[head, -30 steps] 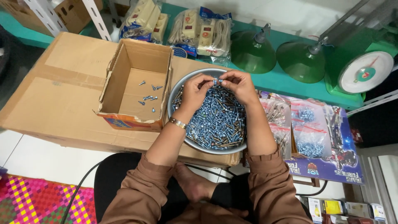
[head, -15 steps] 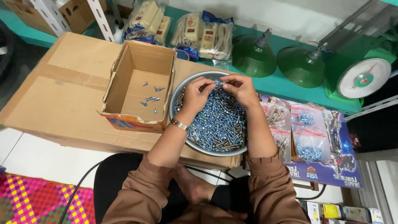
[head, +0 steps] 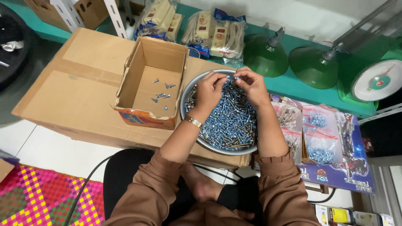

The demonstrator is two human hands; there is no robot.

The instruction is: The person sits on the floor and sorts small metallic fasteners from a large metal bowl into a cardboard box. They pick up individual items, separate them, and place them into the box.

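A round metal pan (head: 189,93) heaped with small silvery-blue screws (head: 230,121) rests on a big flat cardboard box (head: 79,88). Both hands hover over the pan's far side. My left hand (head: 209,90), a metal watch on its wrist, and my right hand (head: 250,86) meet fingertip to fingertip, pinching a small screw (head: 235,78) between them. To the left of the pan stands an open small cardboard box (head: 150,79) with several loose screws on its bottom.
Clear bags of screws (head: 318,138) lie on a printed blue box (head: 356,159) at the right. Behind are two green lamp shades (head: 264,56), bagged power strips (head: 217,35) and a white scale (head: 377,81) on a green shelf. A patterned mat (head: 42,196) lies bottom left.
The hands stay over the pan's far side, fingers working small screws. The view has shifted slightly; nothing else has moved.
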